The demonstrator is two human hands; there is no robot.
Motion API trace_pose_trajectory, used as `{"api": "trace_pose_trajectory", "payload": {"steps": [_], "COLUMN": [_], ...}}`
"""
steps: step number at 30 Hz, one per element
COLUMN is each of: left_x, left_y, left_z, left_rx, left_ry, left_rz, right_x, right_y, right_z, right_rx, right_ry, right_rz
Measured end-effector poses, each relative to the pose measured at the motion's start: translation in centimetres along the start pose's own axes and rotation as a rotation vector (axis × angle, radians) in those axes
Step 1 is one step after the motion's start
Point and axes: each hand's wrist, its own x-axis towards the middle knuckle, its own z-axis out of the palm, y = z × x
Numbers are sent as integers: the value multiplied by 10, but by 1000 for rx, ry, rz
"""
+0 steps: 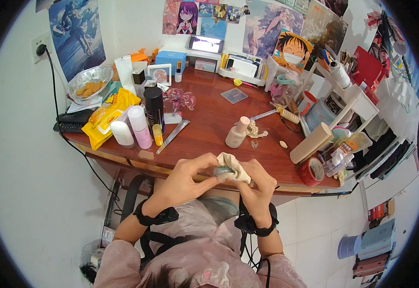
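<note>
My left hand [184, 178] and my right hand [261, 185] meet just above the desk's near edge. Between them is a cream, soft-looking folded piece [239, 170], perhaps cloth, bunched around a grey-green rounded thing [224, 171] whose kind I cannot make out. My left thumb and fingers pinch its left side; the right fingers close on the other side and are partly hidden. Just beyond stands a beige bottle [235, 137] with a pinkish cap, a crumpled cream lump [255, 130] behind it. A small pale oval piece [283, 144] lies to the right.
On the left of the brown desk [204, 149] are a yellow wipes pack [108, 120], a black can [154, 105], a pink-and-white bottle [140, 127] and a metallic strip [173, 137]. A beige cylinder [311, 143], a tape roll [311, 172] and a white rack [363, 113] stand right.
</note>
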Motion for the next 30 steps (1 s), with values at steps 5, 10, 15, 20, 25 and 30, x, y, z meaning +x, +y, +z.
{"api": "trace_pose_trajectory", "payload": {"steps": [5,10,15,20,25,30], "left_x": [-2,0,1,-1,0,2], "left_y": [3,7,-3,1,-5,-10], "left_z": [-1,-2,-6,-7,1,4], "left_rx": [-44,-53,-43,18,-82,-295], "left_ry": [-34,7,29,-92,-21,-4], "left_rz": [15,-66,-88,-150,-148,-67], "right_x": [0,5,3,-1,2,4], "right_y": [-3,-6,-4,1,2,-2], "right_z": [-3,-6,-5,-7,-4,4], "right_rx": [-55,-44,61,-4,59,-101], "right_ry": [-36,-82,-83,-21,-53,-201], "right_rz": [-93,-35,102,21,66,-73]}}
